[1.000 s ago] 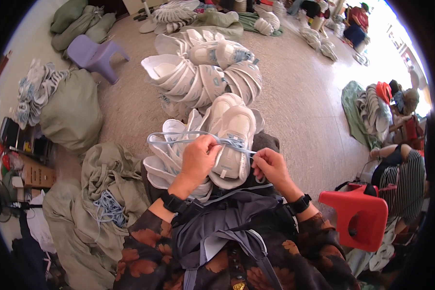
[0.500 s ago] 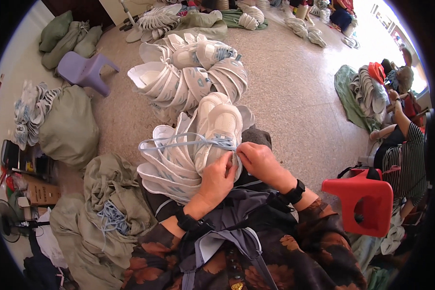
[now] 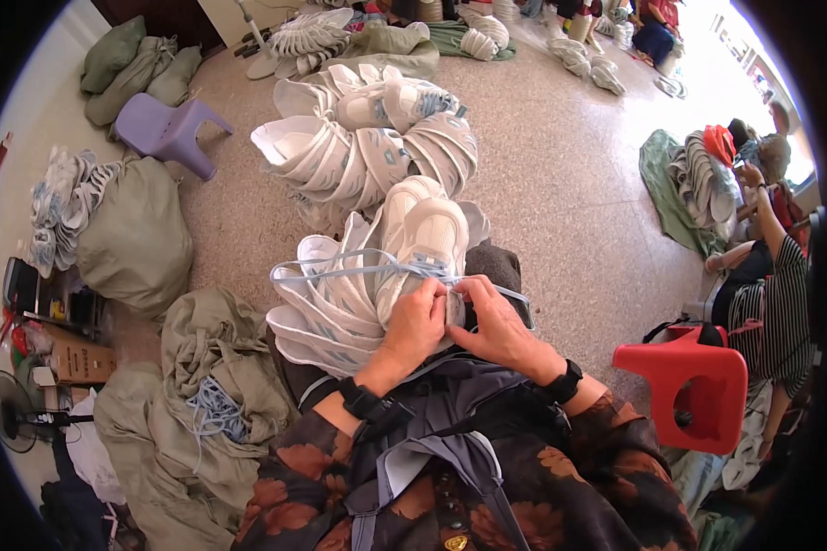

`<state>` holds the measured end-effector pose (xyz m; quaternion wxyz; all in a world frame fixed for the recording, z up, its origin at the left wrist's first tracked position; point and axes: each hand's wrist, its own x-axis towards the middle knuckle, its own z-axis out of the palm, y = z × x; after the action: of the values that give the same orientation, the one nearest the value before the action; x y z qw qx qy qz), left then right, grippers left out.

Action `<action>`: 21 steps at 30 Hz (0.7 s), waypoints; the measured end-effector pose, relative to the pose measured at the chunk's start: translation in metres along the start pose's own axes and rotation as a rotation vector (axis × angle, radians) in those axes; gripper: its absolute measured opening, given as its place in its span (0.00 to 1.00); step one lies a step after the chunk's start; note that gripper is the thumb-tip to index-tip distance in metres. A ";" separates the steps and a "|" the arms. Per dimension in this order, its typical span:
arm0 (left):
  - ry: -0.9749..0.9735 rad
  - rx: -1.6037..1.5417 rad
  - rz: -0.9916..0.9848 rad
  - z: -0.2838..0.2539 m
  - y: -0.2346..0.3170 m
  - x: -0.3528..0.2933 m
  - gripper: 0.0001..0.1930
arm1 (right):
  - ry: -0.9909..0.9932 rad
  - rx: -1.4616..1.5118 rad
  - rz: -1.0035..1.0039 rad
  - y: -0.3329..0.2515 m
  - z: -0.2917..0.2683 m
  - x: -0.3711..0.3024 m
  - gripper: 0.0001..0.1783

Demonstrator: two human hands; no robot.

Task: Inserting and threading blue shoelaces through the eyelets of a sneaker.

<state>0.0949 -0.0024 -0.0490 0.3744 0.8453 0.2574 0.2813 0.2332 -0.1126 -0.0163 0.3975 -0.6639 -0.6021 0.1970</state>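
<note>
A white and pale grey shoe upper (image 3: pixel 435 231) with light blue lacing lies on my lap, its toe pointing away from me. My left hand (image 3: pixel 412 326) is closed on its near right edge, fingertips pinched together. Beside it, my right hand (image 3: pixel 503 331) pinches at the lacing, thumb and forefinger close to the left fingertips. One light blue shoelace (image 3: pixel 335 271) stretches in a long loop to the left over a fanned stack of white uppers (image 3: pixel 317 312). Some lace also shows to the right of my right hand. The exact eyelet is hidden by my fingers.
Ahead on the floor sits a ring of nested uppers (image 3: pixel 358 151). Loose blue laces (image 3: pixel 216 409) lie on olive cloth at left. A purple stool (image 3: pixel 165 129) stands far left, a red stool (image 3: pixel 689 386) at right. A person in a striped top (image 3: pixel 776 303) sits at far right.
My right hand has turned, its fingers now reaching over the lacing beside my left fingertips. Lace now shows to the right of that hand. My left hand has stayed by the upper's edge.
</note>
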 end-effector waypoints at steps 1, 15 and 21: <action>-0.007 -0.002 0.005 -0.007 0.004 0.000 0.05 | -0.054 0.030 0.063 0.001 -0.001 0.001 0.30; -0.116 0.097 -0.233 -0.160 0.010 -0.021 0.10 | 0.206 -0.093 -0.126 0.012 -0.009 0.034 0.10; 0.045 0.263 0.158 -0.086 0.018 0.001 0.12 | 0.069 -0.027 -0.090 0.001 -0.004 0.030 0.06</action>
<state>0.0418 0.0298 0.0137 0.2312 0.8981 0.2331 0.2927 0.2427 -0.0852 -0.0083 0.4175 -0.6477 -0.6200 0.1476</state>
